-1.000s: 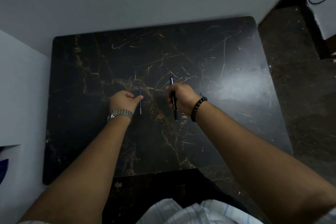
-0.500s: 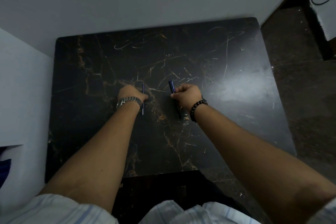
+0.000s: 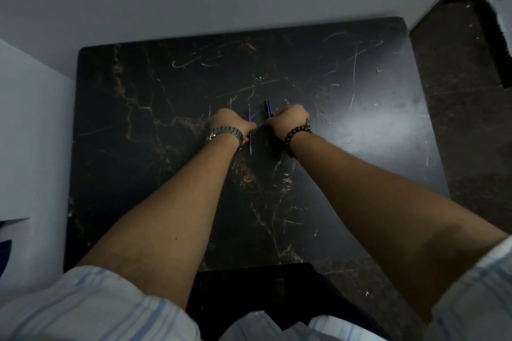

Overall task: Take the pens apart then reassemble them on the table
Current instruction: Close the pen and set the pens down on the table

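Observation:
On the black marble table (image 3: 144,108) both my hands reach toward the middle. My left hand (image 3: 228,124), with a metal watch on its wrist, pinches a thin blue refill (image 3: 250,135) that points away from me. A dark blue pen barrel (image 3: 268,112) is gripped in my right hand (image 3: 289,120), which wears a bead bracelet; the barrel's near end shows below the wrist. The two parts lie roughly parallel, a few centimetres apart. My fingers hide the middle of each part.
A grey wall runs behind the table's far edge. White furniture (image 3: 30,124) stands against the left side. Dark floor (image 3: 465,130) lies to the right. A dark chair or stool (image 3: 249,291) sits under the near edge.
Both hands have moved farther from me across the table, carrying the refill and the barrel along. The gap between the two parts has shrunk slightly.

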`<act>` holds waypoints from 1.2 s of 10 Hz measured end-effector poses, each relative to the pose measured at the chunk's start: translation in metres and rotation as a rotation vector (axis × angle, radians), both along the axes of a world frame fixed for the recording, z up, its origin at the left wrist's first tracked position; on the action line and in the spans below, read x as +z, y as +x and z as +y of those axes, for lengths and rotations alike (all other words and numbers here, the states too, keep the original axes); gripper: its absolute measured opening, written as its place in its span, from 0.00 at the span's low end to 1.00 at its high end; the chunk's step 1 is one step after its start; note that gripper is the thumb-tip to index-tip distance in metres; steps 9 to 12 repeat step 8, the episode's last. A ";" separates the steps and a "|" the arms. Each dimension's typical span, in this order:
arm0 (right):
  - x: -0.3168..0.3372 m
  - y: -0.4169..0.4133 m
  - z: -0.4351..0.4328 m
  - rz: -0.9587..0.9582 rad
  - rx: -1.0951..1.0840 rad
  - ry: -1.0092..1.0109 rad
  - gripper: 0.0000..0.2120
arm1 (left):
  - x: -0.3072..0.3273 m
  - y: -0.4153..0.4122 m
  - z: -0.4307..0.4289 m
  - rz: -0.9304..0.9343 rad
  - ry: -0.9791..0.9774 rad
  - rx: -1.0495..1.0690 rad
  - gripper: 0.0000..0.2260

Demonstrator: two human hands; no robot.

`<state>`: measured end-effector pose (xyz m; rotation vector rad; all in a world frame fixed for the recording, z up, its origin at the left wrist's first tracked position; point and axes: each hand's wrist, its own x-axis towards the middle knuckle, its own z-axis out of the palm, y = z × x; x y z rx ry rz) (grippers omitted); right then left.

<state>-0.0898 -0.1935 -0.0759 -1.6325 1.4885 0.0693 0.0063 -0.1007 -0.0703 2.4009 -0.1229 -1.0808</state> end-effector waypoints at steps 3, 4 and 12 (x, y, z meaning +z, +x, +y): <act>-0.009 0.007 0.000 0.100 0.104 -0.076 0.10 | -0.013 0.004 -0.003 0.028 0.015 0.026 0.09; -0.009 0.007 0.002 0.086 0.113 -0.053 0.11 | -0.009 0.003 -0.003 -0.001 0.008 0.018 0.10; 0.033 -0.017 0.012 0.148 0.443 -0.401 0.35 | 0.034 0.014 0.025 -0.679 0.089 -0.505 0.35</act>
